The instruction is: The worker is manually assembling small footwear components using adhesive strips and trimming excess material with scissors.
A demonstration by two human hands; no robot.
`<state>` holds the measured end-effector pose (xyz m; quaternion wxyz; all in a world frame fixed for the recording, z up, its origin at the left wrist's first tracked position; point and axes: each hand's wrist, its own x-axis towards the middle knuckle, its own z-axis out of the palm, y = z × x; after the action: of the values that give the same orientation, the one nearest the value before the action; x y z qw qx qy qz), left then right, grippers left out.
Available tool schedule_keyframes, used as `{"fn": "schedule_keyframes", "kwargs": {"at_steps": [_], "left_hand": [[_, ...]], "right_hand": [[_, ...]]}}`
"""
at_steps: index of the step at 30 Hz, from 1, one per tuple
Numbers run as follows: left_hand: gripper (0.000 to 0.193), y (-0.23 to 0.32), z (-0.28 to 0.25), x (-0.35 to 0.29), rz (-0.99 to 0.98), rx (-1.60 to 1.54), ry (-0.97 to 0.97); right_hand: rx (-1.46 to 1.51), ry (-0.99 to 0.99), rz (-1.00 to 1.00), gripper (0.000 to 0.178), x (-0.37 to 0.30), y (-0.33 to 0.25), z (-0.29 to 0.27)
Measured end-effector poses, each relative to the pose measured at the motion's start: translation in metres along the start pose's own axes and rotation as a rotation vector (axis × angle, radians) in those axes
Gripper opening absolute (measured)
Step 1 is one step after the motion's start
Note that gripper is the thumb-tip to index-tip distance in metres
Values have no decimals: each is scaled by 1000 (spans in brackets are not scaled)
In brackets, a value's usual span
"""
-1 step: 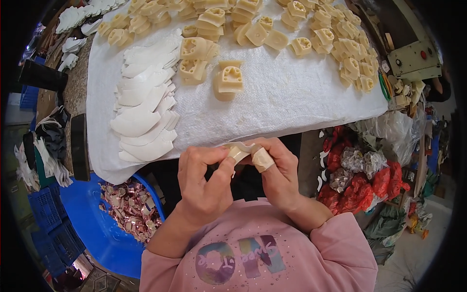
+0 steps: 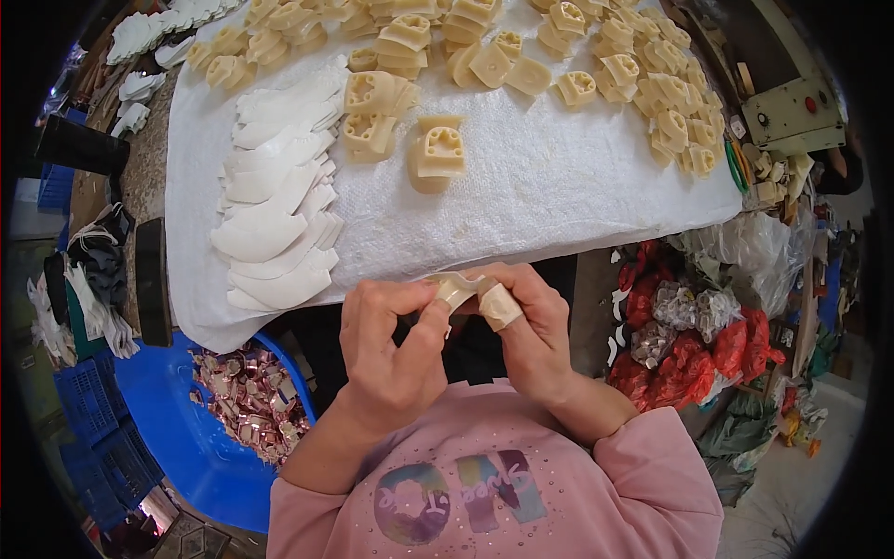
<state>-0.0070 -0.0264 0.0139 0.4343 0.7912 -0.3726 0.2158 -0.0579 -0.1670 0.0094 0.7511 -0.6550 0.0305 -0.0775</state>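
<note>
Just in front of the table's near edge, both hands hold a small cream curved piece between them. My left hand is closed, pinching the piece's left end with thumb and forefinger. From the other side, my right hand grips it, also closed; tan tape wraps its thumb. Fingers cover part of the piece, so its full shape is hidden. On the table beyond lie a column of overlapping white curved sheets and a single cream moulded block with a hollowed top.
Many similar cream blocks crowd the far and right sides of the white-covered table. At lower left, a blue tub holds shiny pinkish pieces. Red bags and clear plastic are piled at right.
The taped right thumb has shifted very slightly left, and the cream piece has tilted a little with it. Nothing on the table has moved.
</note>
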Motion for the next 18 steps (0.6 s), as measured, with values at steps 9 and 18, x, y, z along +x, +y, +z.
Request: {"fn": "schedule_keyframes", "kwargs": {"at_steps": [9,18], "left_hand": [[13,-3,-8,-5,-254,-236,-115],[22,-7,-5,-3,-127,-552,-153]], "right_hand": [[-104,-250,81,32,26,-6,-25],[118,-556,247,33,45,-7,-40]]}}
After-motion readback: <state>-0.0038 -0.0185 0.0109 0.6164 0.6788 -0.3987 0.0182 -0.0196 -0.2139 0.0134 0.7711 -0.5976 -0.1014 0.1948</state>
